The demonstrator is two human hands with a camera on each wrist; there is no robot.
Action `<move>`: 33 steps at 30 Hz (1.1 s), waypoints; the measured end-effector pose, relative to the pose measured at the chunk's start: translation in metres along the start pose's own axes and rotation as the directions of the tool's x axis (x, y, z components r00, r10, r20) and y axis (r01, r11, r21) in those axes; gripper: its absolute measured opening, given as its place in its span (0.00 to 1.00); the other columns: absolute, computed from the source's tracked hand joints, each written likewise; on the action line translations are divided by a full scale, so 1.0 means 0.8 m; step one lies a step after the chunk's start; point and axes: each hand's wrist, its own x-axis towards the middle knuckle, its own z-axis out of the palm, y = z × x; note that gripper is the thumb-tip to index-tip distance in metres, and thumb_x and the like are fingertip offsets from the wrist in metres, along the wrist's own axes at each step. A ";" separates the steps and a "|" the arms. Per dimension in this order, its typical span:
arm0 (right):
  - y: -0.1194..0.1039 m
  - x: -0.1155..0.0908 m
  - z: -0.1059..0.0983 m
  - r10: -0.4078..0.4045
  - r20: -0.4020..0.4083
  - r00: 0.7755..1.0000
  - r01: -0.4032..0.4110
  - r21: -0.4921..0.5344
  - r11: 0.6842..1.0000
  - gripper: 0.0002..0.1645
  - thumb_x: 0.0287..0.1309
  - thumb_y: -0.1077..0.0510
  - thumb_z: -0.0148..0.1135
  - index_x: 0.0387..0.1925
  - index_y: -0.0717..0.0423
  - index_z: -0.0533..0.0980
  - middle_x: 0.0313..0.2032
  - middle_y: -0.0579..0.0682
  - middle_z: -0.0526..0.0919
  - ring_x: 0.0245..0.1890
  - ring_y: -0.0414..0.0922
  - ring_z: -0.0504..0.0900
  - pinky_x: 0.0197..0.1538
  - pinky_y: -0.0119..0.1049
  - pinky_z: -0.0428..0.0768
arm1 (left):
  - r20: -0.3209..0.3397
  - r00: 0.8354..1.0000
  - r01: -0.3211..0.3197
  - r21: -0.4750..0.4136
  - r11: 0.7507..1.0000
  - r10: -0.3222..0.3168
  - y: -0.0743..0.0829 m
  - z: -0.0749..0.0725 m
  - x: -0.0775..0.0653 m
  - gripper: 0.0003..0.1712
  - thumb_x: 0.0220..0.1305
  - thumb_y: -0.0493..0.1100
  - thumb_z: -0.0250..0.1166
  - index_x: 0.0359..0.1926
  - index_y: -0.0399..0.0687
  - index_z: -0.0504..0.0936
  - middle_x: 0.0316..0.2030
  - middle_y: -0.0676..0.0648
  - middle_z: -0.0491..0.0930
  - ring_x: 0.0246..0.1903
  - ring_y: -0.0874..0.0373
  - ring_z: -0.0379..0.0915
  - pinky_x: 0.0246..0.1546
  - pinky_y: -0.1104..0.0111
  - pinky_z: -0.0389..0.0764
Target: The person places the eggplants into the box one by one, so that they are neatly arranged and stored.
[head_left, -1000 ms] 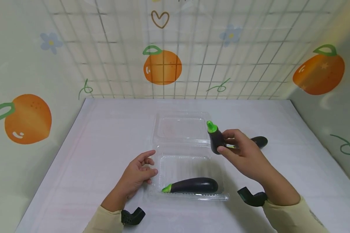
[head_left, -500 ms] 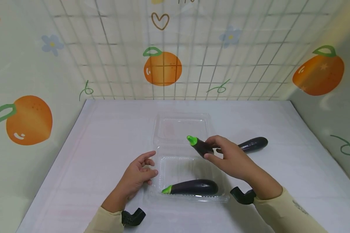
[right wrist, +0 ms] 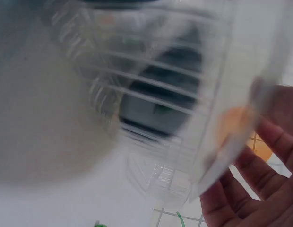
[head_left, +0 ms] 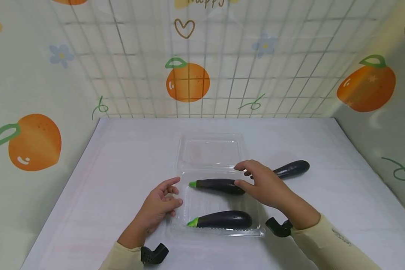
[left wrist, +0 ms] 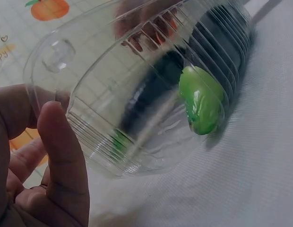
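Note:
In the head view, a clear plastic clamshell box [head_left: 219, 204] lies unfolded on the table, its lid [head_left: 210, 150] flat behind the base. Two dark purple eggplants with green stems lie crosswise in the base: a near eggplant [head_left: 224, 220] and a far eggplant [head_left: 216, 185]. My right hand [head_left: 264, 183] is over the far eggplant's thick end, fingers spread and thumb overlapping it; contact is unclear. At the base's left edge my left hand [head_left: 160, 200] touches the rim with extended index finger and thumb. A third eggplant [head_left: 291, 169] lies right, partly hidden behind my right hand.
A white cloth covers the table [head_left: 121, 150]. Behind it stands a wire grid [head_left: 229, 82] under a sheet printed with oranges, and similar printed sheets hang at both sides. Black wrist cameras sit at both cuffs.
My right hand has moved left and lowered the far eggplant from the air into the base, then loosened its fingers. More of the third eggplant shows. The left hand has stayed in place.

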 end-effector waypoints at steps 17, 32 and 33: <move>0.011 -0.004 -0.005 -0.018 -0.089 0.996 0.029 0.125 0.992 0.26 0.67 0.52 0.65 0.63 0.51 0.72 0.61 0.54 0.77 0.58 0.60 0.81 0.60 0.56 0.80 | 0.006 1.000 -0.002 -0.011 1.000 0.002 0.002 0.000 -0.001 0.42 0.60 0.30 0.68 0.74 0.47 0.65 0.47 0.45 0.68 0.26 0.64 0.66 0.26 0.75 0.79; 0.032 -0.015 -0.016 0.025 -0.146 0.989 0.035 0.393 0.919 0.27 0.66 0.56 0.66 0.64 0.55 0.70 0.64 0.57 0.74 0.60 0.57 0.80 0.56 0.30 0.82 | 0.002 1.000 -0.007 -0.007 1.000 0.007 -0.002 -0.001 0.001 0.42 0.60 0.30 0.68 0.74 0.48 0.66 0.48 0.45 0.68 0.26 0.64 0.67 0.26 0.75 0.79; 0.034 -0.016 -0.017 0.031 -0.158 0.987 0.035 0.399 0.916 0.27 0.66 0.56 0.66 0.64 0.55 0.70 0.64 0.56 0.74 0.59 0.54 0.80 0.54 0.25 0.81 | 0.002 1.000 -0.005 -0.008 1.000 0.005 -0.002 -0.001 0.001 0.42 0.60 0.30 0.68 0.74 0.48 0.66 0.48 0.45 0.68 0.26 0.64 0.67 0.26 0.75 0.79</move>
